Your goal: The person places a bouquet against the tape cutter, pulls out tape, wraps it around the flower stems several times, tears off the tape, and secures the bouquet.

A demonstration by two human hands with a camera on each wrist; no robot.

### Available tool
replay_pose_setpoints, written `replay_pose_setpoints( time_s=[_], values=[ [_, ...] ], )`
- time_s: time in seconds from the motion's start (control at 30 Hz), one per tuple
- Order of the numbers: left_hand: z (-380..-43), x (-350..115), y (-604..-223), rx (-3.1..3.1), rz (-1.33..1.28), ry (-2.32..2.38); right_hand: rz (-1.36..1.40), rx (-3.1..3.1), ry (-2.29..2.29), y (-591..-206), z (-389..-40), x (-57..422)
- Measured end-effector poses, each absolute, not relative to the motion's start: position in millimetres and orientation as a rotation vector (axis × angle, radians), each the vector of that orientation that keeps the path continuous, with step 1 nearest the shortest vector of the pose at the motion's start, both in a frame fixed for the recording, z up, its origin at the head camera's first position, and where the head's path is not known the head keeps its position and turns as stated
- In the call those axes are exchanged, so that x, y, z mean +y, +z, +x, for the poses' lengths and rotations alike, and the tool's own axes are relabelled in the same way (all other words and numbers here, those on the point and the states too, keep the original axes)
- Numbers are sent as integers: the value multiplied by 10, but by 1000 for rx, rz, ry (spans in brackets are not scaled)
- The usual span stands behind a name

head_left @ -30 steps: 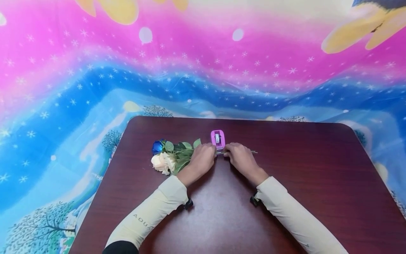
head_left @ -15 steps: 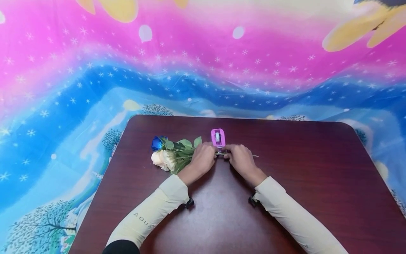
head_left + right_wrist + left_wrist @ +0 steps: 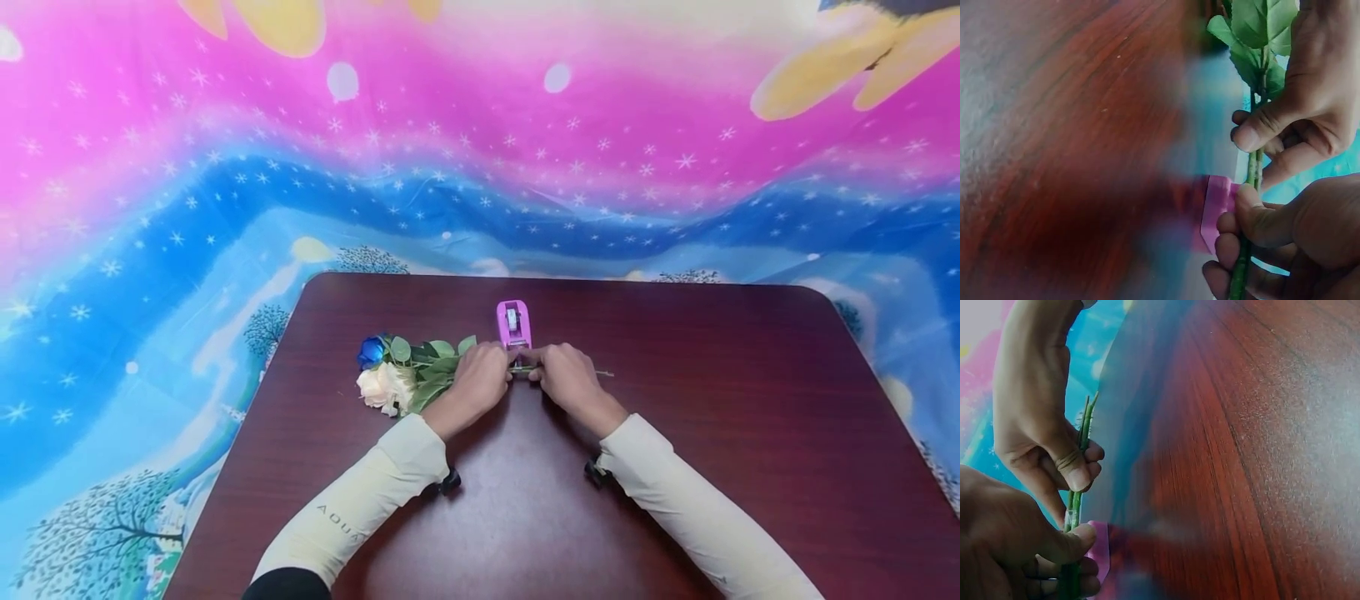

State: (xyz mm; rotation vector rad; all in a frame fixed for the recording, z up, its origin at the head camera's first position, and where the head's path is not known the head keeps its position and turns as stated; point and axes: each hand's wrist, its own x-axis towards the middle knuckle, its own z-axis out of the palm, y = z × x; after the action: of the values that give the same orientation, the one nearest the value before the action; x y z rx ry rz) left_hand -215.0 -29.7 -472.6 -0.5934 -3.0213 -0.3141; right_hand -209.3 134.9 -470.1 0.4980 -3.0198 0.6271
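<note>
A small bunch of roses lies sideways over the table, with a blue rose (image 3: 371,353) and a cream rose (image 3: 384,387) at the left end. My left hand (image 3: 478,373) grips the green stems (image 3: 1076,501) just below the leaves. Farther along, toward the cut ends, my right hand (image 3: 568,377) pinches the same stems between thumb and fingers. Shiny clear tape (image 3: 1071,519) shows on the stems in the short gap between the hands. Directly beyond that gap stands a pink tape dispenser (image 3: 513,323) with a roll in it; the hands partly cover its near end.
The dark red-brown table (image 3: 705,433) has rounded far corners. Behind it hangs a colourful printed cloth (image 3: 480,183) that reaches down past the table's far and side edges. Green leaves (image 3: 1259,37) spread beside the left hand.
Both hands and the stems have shifted slightly toward me, and the stems' cut ends sit a little lower in the head view. Both hands keep their hold.
</note>
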Motion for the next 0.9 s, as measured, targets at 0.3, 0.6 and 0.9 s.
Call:
replay_pose_setpoints(
  time_s=[0.3,0.6,0.9],
  values=[
    [-2148,-265,-4731,-3117,-594,-382,479,-3187,554,-4713,-2097,1352],
    [-2099,-289,-4685,-3016,-623,-343,447,-3172,592,-4627,-2083,1383],
    [-2038,-266,-4559,-2838,-647,-338,521,-2893,469,-4541,-2052,1458]
  ],
)
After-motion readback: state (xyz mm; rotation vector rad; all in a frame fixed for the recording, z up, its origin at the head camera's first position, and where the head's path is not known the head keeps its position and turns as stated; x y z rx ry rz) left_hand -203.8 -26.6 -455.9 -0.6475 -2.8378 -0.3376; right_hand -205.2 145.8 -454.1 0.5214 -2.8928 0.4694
